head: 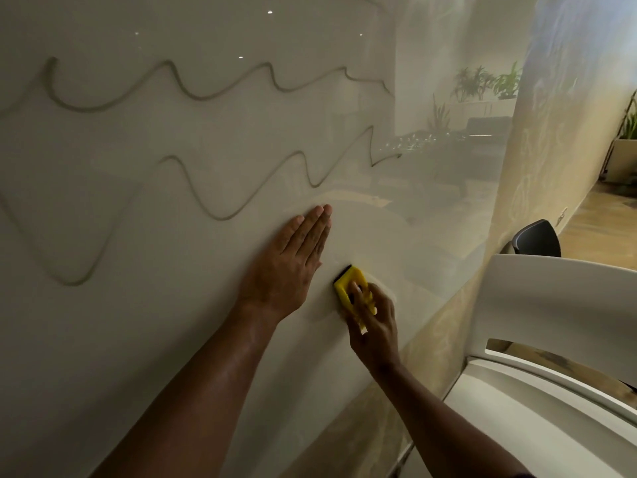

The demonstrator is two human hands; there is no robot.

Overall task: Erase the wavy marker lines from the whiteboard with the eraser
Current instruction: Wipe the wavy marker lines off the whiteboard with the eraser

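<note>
A glossy whiteboard (pixel 165 339) fills the left and middle of the head view. Two long wavy grey marker lines cross it: an upper line (pixel 206 96) and a lower line (pixel 220 217); the lower one runs on down to the far left. My left hand (pixel 293 263) lies flat on the board, fingers together and pointing up-right, just below the lower line. My right hand (pixel 374 326) presses a yellow eraser (pixel 350 288) with a dark pad against the board, right beside my left hand's edge. The board around the eraser looks wiped.
A white moulded chair (pixel 558 305) stands close at the right, its backrest near my right forearm. A dark chair back (pixel 536 239) sits behind it. Beyond are a wooden floor (pixel 599 229) and a planter with plants (pixel 625 157). The board reflects a room.
</note>
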